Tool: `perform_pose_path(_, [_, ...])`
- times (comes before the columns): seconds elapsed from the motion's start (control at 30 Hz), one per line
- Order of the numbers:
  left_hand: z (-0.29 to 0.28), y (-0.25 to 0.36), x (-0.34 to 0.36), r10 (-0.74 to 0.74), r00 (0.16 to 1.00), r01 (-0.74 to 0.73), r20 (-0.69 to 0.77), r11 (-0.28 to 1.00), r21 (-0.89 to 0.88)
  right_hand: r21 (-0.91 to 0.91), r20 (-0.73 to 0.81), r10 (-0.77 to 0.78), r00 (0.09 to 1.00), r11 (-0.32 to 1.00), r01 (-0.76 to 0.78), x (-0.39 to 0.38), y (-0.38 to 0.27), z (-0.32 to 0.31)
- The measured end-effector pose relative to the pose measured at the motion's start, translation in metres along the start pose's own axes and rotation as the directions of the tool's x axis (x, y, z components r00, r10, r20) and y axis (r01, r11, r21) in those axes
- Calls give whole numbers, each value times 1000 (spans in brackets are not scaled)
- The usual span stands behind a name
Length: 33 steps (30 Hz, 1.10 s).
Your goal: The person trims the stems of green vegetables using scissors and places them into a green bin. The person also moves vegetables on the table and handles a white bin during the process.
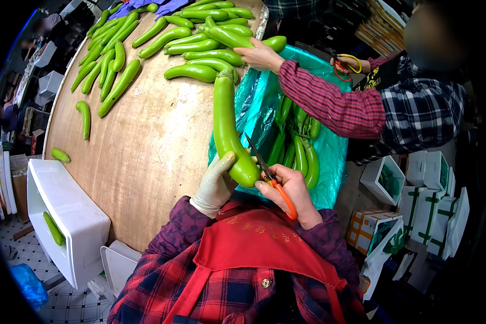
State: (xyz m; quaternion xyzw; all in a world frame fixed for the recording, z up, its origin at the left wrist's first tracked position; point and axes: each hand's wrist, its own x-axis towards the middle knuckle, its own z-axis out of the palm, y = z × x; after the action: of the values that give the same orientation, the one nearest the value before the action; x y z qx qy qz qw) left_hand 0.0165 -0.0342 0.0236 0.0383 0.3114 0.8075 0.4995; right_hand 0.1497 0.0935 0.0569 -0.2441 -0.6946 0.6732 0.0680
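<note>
A long, light green eggplant stands lengthwise in front of me, its stem end pointing away. My left hand, in a pale glove, is closed around its thick lower end. In my bare right hand are scissors with orange handles; the dark blades point up beside the eggplant. That hand's thumb and fingertips come close to the eggplant's near end, and whether they touch it I cannot tell. Just beyond, a box lined with teal plastic holds several more green eggplants.
Many green eggplants lie across the far part of the wooden table. At the right, a co-worker's hand grips an eggplant over the box; the other holds scissors. A white foam box stands left; more foam boxes sit right.
</note>
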Motion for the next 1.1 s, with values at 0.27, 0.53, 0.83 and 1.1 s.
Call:
perform_pose_path(0.27, [-1, -4, -1, -74, 997, 74, -2, 994, -83, 42, -24, -19, 1000, 999, 20, -1, 3, -2])
perform_pose_path(0.53, [-9, -8, 1, -90, 995, 85, -37, 989, -123, -53, -20, -18, 1000, 998, 17, 2, -5, 1])
perform_pose_path(0.83, [-4, -4, 5, -108, 993, 116, 43, 918, -379, 64, -2, 54, 999, 997, -54, -2, 1, 1])
perform_pose_path(1.1, [-7, -1, 6, -110, 991, 130, 69, 856, -500, 158, -4, 67, 998, 985, -65, -6, -3, 3])
